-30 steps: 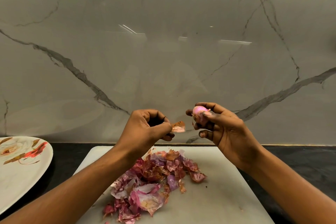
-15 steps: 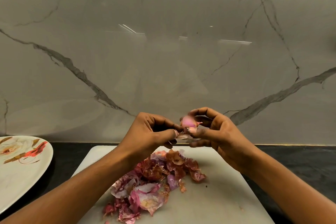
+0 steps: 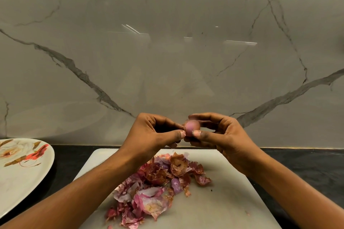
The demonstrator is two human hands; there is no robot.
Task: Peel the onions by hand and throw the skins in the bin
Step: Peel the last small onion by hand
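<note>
A small pink onion (image 3: 192,127) is held up above the far edge of a white cutting board (image 3: 223,201). My right hand (image 3: 221,135) grips it between thumb and curled fingers. My left hand (image 3: 156,134) meets it from the left, thumb and forefinger pinching at the onion's side. A heap of red and purple onion skins (image 3: 158,188) lies on the board below my hands. No bin is in view.
A floral plate (image 3: 20,173) sits at the left on the dark counter (image 3: 307,165). A grey marble wall (image 3: 167,52) rises just behind the board.
My left hand has let go of the skin piece it held a second ago and has come back against the onion. Both hands have drawn together.
</note>
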